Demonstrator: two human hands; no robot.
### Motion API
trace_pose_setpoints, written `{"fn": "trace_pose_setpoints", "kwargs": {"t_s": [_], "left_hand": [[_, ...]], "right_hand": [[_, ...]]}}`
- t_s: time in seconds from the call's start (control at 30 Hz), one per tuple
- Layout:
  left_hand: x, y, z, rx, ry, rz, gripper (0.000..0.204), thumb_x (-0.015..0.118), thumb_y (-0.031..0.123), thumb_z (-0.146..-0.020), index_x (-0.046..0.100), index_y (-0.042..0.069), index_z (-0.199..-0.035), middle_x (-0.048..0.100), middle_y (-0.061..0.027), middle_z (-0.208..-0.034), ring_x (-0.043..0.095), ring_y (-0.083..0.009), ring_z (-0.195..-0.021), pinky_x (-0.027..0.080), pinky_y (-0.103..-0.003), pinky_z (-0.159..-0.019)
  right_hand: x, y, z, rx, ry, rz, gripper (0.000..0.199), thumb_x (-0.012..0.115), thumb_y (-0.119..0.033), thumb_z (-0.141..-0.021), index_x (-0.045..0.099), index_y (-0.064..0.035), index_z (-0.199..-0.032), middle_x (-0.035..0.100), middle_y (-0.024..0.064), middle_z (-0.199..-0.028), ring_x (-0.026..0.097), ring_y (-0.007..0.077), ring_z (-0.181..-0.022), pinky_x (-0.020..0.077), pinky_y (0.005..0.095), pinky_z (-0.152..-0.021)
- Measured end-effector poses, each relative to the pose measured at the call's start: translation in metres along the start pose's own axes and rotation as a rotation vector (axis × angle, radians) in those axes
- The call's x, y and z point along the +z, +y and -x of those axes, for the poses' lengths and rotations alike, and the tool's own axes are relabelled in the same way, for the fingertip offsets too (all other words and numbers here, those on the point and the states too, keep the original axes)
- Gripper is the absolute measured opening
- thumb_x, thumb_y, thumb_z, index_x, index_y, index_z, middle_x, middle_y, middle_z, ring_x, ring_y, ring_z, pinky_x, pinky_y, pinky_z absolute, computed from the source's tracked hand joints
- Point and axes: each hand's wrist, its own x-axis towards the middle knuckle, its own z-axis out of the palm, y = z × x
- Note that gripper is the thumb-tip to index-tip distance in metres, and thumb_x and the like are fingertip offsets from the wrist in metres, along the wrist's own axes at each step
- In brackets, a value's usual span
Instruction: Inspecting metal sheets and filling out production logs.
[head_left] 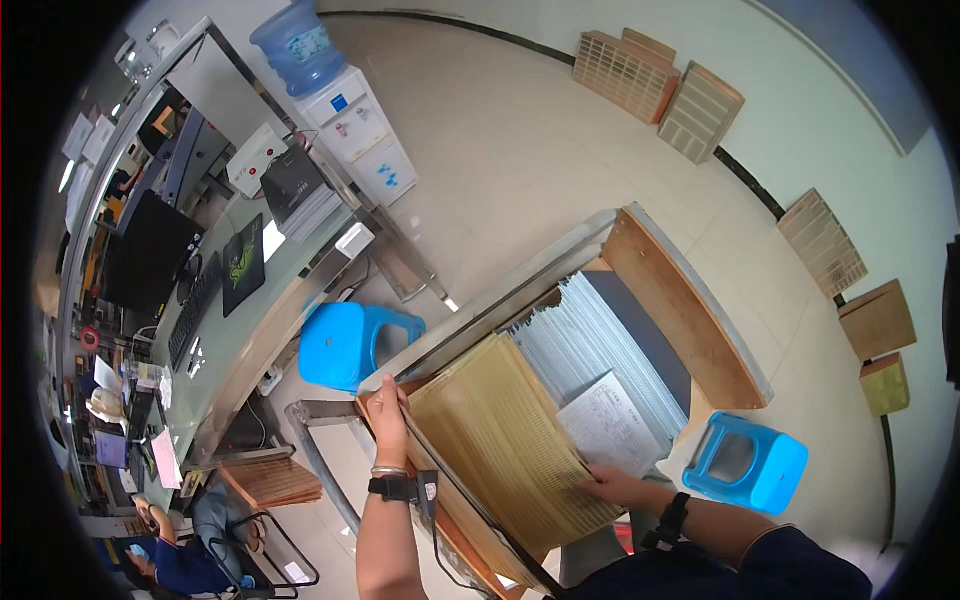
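Beside two blue stools (356,343), both hands (388,410) steady one yellow panel stack (505,445).

Clearance record, work table (690,310): yellow ribbed panel stack (500,440) and grey panel stack (590,345) are filling most of the top; paper sheet (610,425) is lying across them. Wooden end board (670,300) is blocking the far side. Blue stools (350,340) (745,460) are flanking the table. Tiled floor (540,150) beyond is lying open.
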Motion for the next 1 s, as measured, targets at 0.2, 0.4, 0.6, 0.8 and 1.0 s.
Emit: {"fn": "trace_pose_setpoints", "kwargs": {"t_s": [0.2, 0.4, 0.6, 0.8, 1.0], "left_hand": [[0.014, -0.004, -0.005, 0.053, 0.056, -0.089, 0.055, 0.043, 0.041, -0.094, 0.046, 0.005, -0.052, 0.040, 0.0012, -0.048, 0.036, -0.0066, -0.047, 0.028, -0.024, -0.046], [0.046, -0.007, -0.003, 0.110, 0.142, -0.411, 0.057, 0.045, 0.040, -0.092, 0.044, 0.000, -0.051, 0.037, -0.0003, -0.046, 0.030, -0.0116, -0.048, 0.027, -0.037, -0.043], [0.074, -0.014, 0.000, -0.125, 0.082, -0.725, 0.062, 0.031, 0.057, -0.088, 0.067, 0.007, -0.088, 0.061, -0.0259, -0.087, 0.056, -0.0446, -0.087, 0.044, -0.049, -0.078], [0.083, -0.010, -0.002, -0.071, 0.038, -0.710, 0.057, 0.032, 0.052, -0.091, 0.066, 0.008, -0.081, 0.062, -0.0219, -0.079, 0.058, -0.0405, -0.078, 0.045, -0.047, -0.073], [0.092, -0.024, -0.006, 0.436, 0.149, -0.591, 0.030, 0.046, 0.027, -0.090, 0.061, 0.001, -0.096, 0.060, -0.0221, -0.092, 0.056, -0.0388, -0.090, 0.044, -0.043, -0.080]], "right_hand": [[0.012, 0.029, -0.012, -0.008, 0.143, 0.051, 0.033, 0.050, -0.027, -0.091, 0.053, 0.0002, -0.110, 0.057, 0.0076, -0.097, 0.051, 0.0143, -0.091, 0.0417, 0.0311, -0.082], [0.007, 0.062, -0.028, -0.130, 0.131, 0.372, 0.036, 0.050, -0.031, -0.090, 0.054, 0.0011, -0.104, 0.060, 0.0119, -0.081, 0.055, 0.0176, -0.076, 0.0447, 0.0333, -0.069], [-0.008, 0.061, 0.001, 0.048, -0.098, -0.119, 0.045, 0.046, -0.016, -0.092, 0.036, -0.0068, -0.135, 0.044, 0.0132, -0.131, 0.043, 0.0237, -0.119, 0.0359, 0.0363, -0.100], [-0.003, 0.003, 0.006, 0.073, 0.113, 0.252, 0.048, 0.045, -0.027, -0.092, 0.042, 0.0034, -0.128, 0.048, 0.0209, -0.126, 0.041, 0.0278, -0.121, 0.0301, 0.0358, -0.102], [-0.062, 0.027, 0.005, 0.113, 0.080, 0.852, 0.036, 0.043, -0.029, -0.091, 0.054, -0.0037, -0.113, 0.058, 0.0233, -0.108, 0.054, 0.0392, -0.102, 0.0428, 0.0413, -0.087]]}}
